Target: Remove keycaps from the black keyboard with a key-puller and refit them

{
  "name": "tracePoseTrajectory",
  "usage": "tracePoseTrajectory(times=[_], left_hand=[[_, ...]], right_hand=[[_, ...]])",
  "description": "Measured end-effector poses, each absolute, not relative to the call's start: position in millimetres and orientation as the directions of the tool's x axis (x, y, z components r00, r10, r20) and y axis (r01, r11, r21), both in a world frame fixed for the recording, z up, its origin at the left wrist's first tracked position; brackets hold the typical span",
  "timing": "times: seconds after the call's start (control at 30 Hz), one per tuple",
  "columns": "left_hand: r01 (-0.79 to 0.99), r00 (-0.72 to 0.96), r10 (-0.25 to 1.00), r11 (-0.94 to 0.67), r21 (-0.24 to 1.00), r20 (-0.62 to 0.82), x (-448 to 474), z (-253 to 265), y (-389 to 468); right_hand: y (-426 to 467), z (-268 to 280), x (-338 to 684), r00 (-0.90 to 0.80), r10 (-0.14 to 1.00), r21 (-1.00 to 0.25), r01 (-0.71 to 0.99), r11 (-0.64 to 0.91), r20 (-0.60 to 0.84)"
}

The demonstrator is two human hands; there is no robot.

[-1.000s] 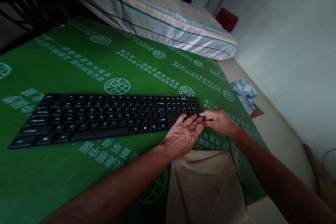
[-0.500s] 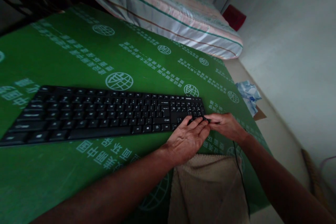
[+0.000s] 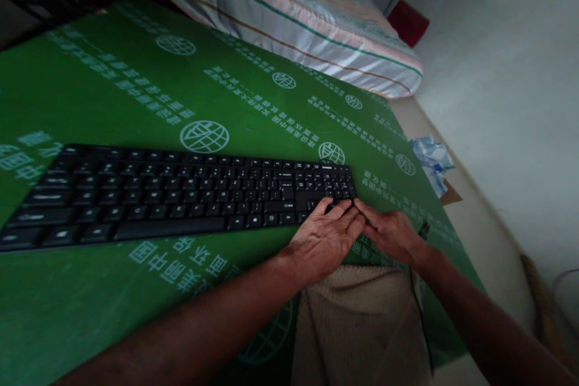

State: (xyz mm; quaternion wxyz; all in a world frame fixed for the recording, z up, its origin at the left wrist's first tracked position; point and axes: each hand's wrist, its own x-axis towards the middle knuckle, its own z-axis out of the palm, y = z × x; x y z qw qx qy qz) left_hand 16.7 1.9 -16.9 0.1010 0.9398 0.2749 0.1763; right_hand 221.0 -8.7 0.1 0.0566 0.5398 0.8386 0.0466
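A long black keyboard (image 3: 181,193) lies across the green tabletop. My left hand (image 3: 328,238) is closed over its right end, back up, with bent fingers on the number pad. From the right, my right hand (image 3: 391,232) brings its pinched fingertips against my left fingers at the keyboard's right corner. Whatever lies between those fingertips is hidden. A thin black cord (image 3: 421,319) hangs below my right wrist, and a small dark thing (image 3: 424,229) shows just behind that wrist.
Brown cloth (image 3: 357,325) covers part of the near edge of the green table (image 3: 253,114). Beyond the table stands a bed with a striped mattress (image 3: 289,30). Crumpled blue-white plastic (image 3: 432,160) lies on the floor near the white wall (image 3: 506,102).
My right fingertips have closed in on my left fingers, covering the small dark thing that showed between them. The right wrist has turned slightly; my left hand stays on the keyboard.
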Motion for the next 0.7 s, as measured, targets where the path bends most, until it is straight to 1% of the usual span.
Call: tracePoseTrajectory(times=[0.1, 0.27, 0.33, 0.4, 0.5, 0.7], left_hand=[[0.485, 0.791, 0.552, -0.828, 0.279, 0.264, 17, -16, 2], [0.481, 0.776, 0.536, -0.844, 0.239, 0.332, 16, -22, 2], [0.488, 0.757, 0.536, -0.844, 0.221, 0.374, 15, -25, 1], [0.489, 0.737, 0.529, -0.847, 0.208, 0.421, 13, -27, -1], [0.474, 0.718, 0.502, -0.86, 0.19, 0.481, 10, -27, -4], [0.443, 0.706, 0.464, -0.879, 0.177, 0.536, 6, -26, -6]], right_hand=[[-10, -4, 223, -0.373, 0.925, 0.093, 0.921, 0.378, -0.069], [-14, 0, 222, -0.309, 0.95, -0.139, 0.943, 0.301, -0.039], [-16, 4, 220, -0.284, 0.958, -0.175, 0.945, 0.275, -0.028], [-17, 7, 218, -0.263, 0.965, -0.14, 0.956, 0.257, -0.024], [-20, 7, 214, -0.249, 0.968, -0.046, 0.968, 0.248, -0.032], [-24, 2, 204, -0.255, 0.962, 0.107, 0.959, 0.264, -0.094]])
